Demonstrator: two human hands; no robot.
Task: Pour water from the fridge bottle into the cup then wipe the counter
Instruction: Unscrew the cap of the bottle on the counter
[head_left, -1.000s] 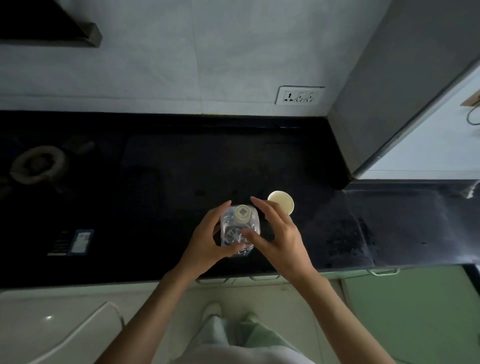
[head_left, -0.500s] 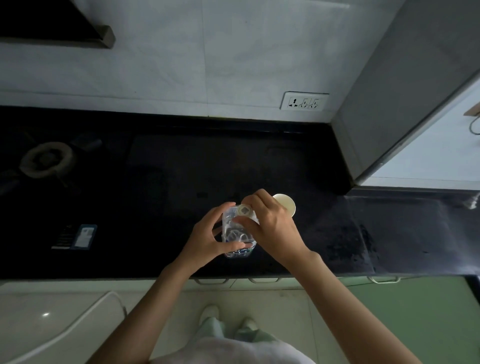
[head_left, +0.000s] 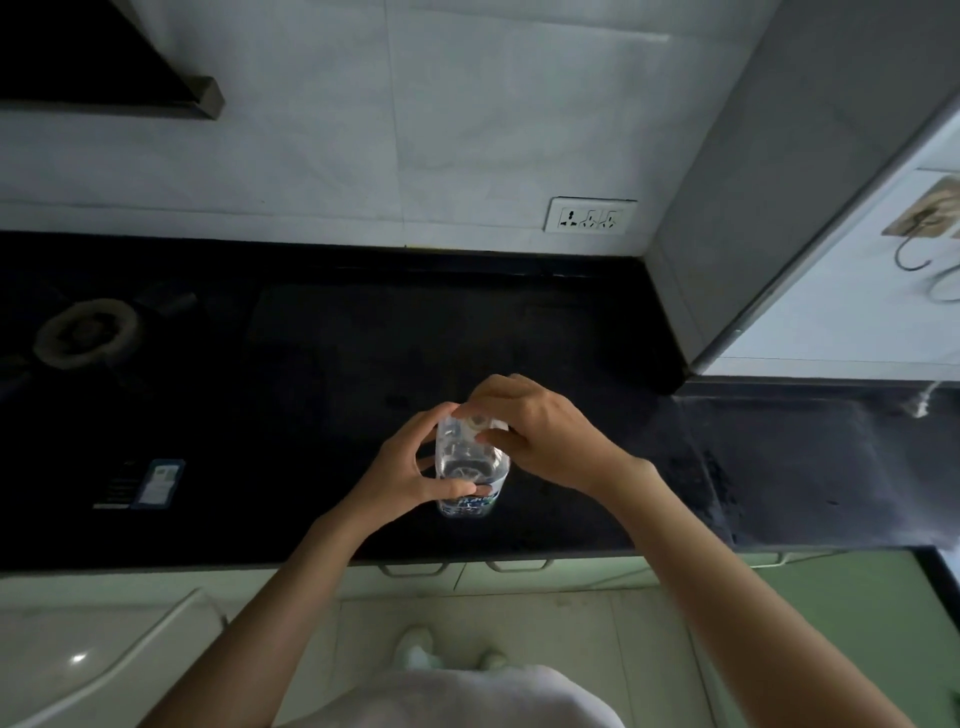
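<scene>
Gripping bottle (head_left: 470, 467), blue label unreadable, R hand (head_left: 540, 431) on cap

dim light | white tiled wall (head_left: 311, 171) | wall socket (head_left: 590, 217) | pale-green cabinets (head_left: 857, 613)

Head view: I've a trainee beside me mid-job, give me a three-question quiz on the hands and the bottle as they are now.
1. True or false: the left hand grips the body of the bottle.
2. Where are the right hand's fingers? A) flat on the counter B) curled over the bottle's cap C) on the wall socket
3. Fill in: the bottle stands on the black ____.

Key: 1 true; 2 B; 3 counter.
</scene>
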